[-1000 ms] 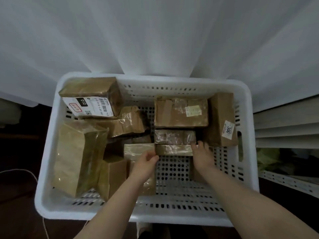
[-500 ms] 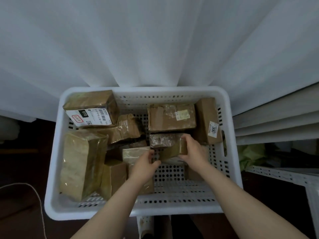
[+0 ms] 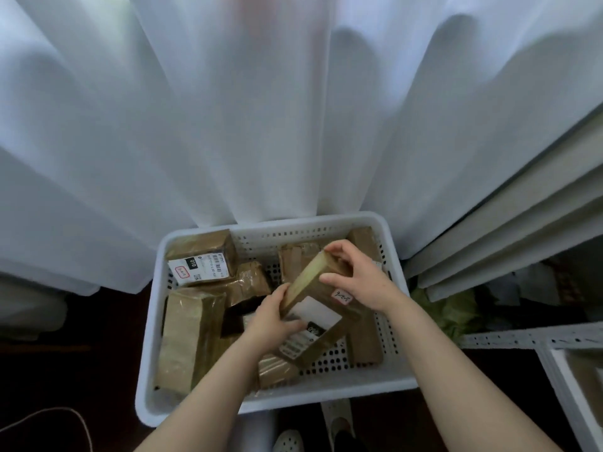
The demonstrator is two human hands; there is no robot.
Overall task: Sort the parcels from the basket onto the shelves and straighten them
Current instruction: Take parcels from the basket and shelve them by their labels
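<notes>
A white perforated basket stands on the floor below me with several brown taped parcels inside. Above the basket's middle I hold a flat brown parcel, tilted, its white shipping label and a small handwritten sticker facing up. My left hand grips its near left edge. My right hand grips its far upper end. A parcel with a "010" label sits in the basket's far left corner, and a tall parcel stands along the left wall.
A white curtain hangs right behind the basket. White metal shelving stands at the right, its shelf boards slanting upward. A thin cord lies on the dark floor at the lower left. My shoes show below the basket.
Both hands have lifted a parcel out of the pile and turned its labelled face up. The view has pulled back and up, so the basket looks smaller and lower.
</notes>
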